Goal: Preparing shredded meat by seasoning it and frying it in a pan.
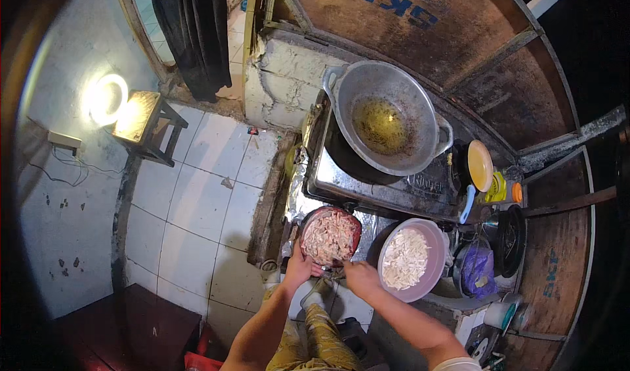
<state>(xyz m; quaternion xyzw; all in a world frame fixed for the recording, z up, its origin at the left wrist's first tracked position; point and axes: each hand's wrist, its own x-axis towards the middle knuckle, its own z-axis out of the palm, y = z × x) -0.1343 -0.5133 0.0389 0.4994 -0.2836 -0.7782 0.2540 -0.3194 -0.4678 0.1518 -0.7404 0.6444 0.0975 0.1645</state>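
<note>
A round bowl with a red inner wall (358,223) holds pale strips mixed with a reddish, wet-looking coating (329,237). My left hand (301,267) steadies this bowl at its near left side, fingers spread along the outside. Curled at the near right rim is my right hand (363,276); a small dark shape shows by its fingertips, but what it grips is hidden. Just right of that hand, a pink plastic basin (439,258) contains many plain whitish strips (406,259).
Behind the bowl, a large aluminium wok (364,159) with oil (381,122) sits on a Rinnai gas stove (339,179). A small pan with a blue handle (467,203) lies right of it. Foil (298,191) lines the counter's left edge. A wooden stool (142,120) stands by the wall.
</note>
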